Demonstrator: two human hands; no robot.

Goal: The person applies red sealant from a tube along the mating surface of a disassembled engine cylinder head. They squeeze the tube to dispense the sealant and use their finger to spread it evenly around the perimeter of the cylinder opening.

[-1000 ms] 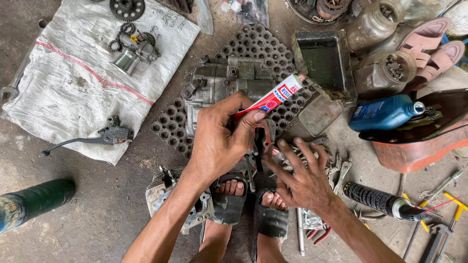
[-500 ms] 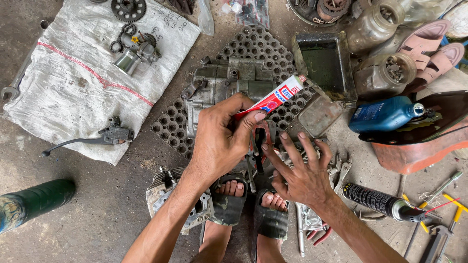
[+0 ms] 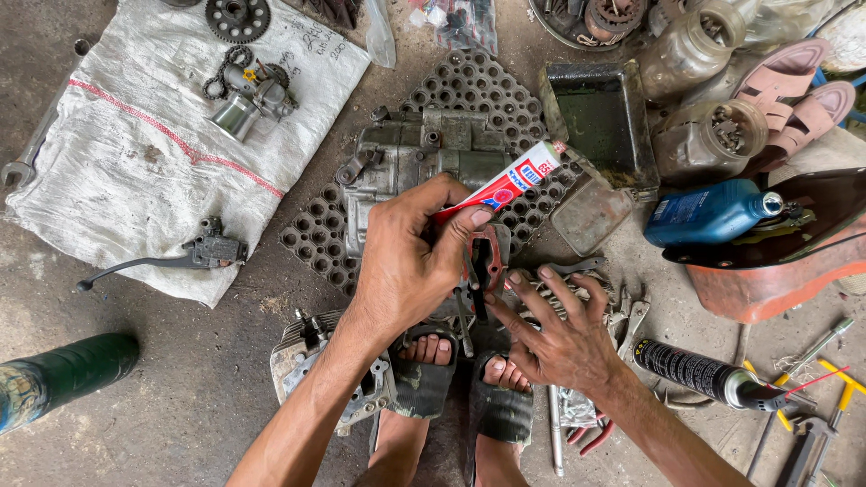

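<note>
1. Centrally, the left hand point(image 3: 406, 261) is closed around a red, white and blue tube point(image 3: 505, 185), pinching it between thumb and fingers; the tube's flat end points up and to the right, over a grey metal engine casing point(image 3: 424, 158).
2. Right hand point(image 3: 559, 329): fingers spread, fingertips resting on a red-edged gasket part point(image 3: 487, 257) and the metal pieces just beside it, directly below the tube.
3. Perforated tray point(image 3: 478, 86): dark, full of round holes, lying under the casing on the concrete floor point(image 3: 180, 388).
4. Rectangular metal pan point(image 3: 595, 117): to the right of the casing, holding a dark greenish film at its bottom.
5. Two cloudy plastic jars point(image 3: 713, 135): near the pan, filled with small metal parts; exact contents too small to tell.
6. Blue bottle point(image 3: 708, 212): lying on its side at the rim of an orange-red container point(image 3: 776, 271).
7. Black spray can point(image 3: 695, 372): lying on the floor, right of the right hand.
8. White sack point(image 3: 135, 153): spread at upper left, bearing a brake lever point(image 3: 171, 260), a sprocket point(image 3: 238, 18) and a small chain assembly point(image 3: 248, 90).
9. Green cylinder point(image 3: 59, 374): at the left edge.
10. Pink sandals point(image 3: 794, 99): upper right.
</note>
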